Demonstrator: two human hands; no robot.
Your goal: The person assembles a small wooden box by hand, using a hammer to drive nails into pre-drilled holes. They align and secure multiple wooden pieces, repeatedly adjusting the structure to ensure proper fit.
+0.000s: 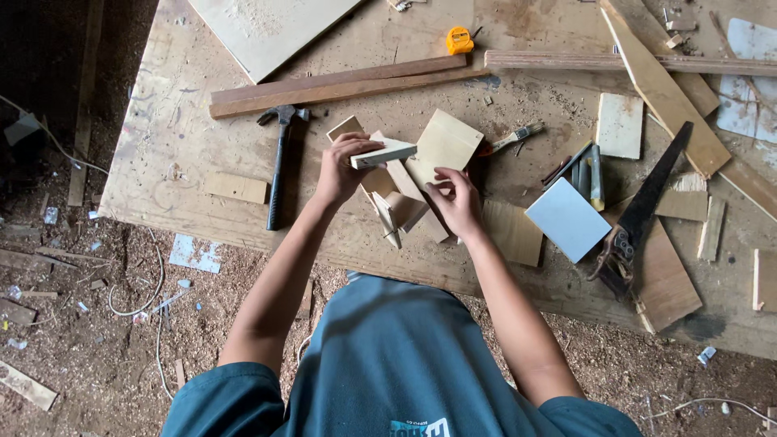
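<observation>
Head view, looking down on a rough plywood workbench [178,121] strewn with offcuts. Left hand [340,170] is closed around a short pale wood strip [386,153], thumb and fingers pinching its left end; the strip sits just above a small assembly of thin plywood pieces [401,202] near the bench's front edge. Strip long axis runs roughly left to right, free end pointing right and tilted slightly up-frame toward a square plywood panel [443,144]. Right hand [457,202] rests on the right side of the assembly, fingers curled and pressing or steadying it; whether it actually grips a piece cannot be told. Judgement: strip and panels look light, stiff and dry, not slippery, with thin edges that could split or shift if squeezed hard; best hold is across the flat faces near an end, as the left hand has it. Nearby: hammer [279,162] lying to the left, head away from the person, handle running toward them; long wood batten [340,83] behind; small brush [518,136] to the right; grey-blue square tile [568,218]; handsaw [643,210] lying diagonally; yellow tape measure [459,40] at the far side.
</observation>
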